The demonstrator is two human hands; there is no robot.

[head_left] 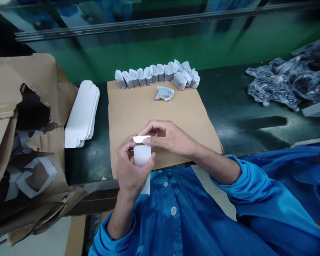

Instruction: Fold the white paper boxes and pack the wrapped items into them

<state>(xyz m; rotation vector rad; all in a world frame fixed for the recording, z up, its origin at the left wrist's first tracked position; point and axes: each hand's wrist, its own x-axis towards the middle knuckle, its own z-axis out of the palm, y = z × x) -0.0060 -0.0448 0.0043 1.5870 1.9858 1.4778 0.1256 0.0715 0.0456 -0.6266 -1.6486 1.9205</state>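
Above the near edge of a brown cardboard sheet [160,113], a slim white carton [142,156] is held between a worker's two bare hands. The left hand [130,170] is curled closed about the carton's sides, its thumb along the right face. The right hand [173,138] has thumb and bent forefinger drawn together at the carton's end flap [140,139]; its remaining fingers are partly hidden. Beyond, on the sheet, one wrapped packet [165,93] lies apart, just in front of a row of similar packets [140,77] standing along the far edge, doubled toward its right end. Left of the sheet, flat white cartons [81,113] lie stacked on the dark bench [229,96], beside a torn cardboard box [44,71]. Crumpled clear plastic [285,81] lies at far right.
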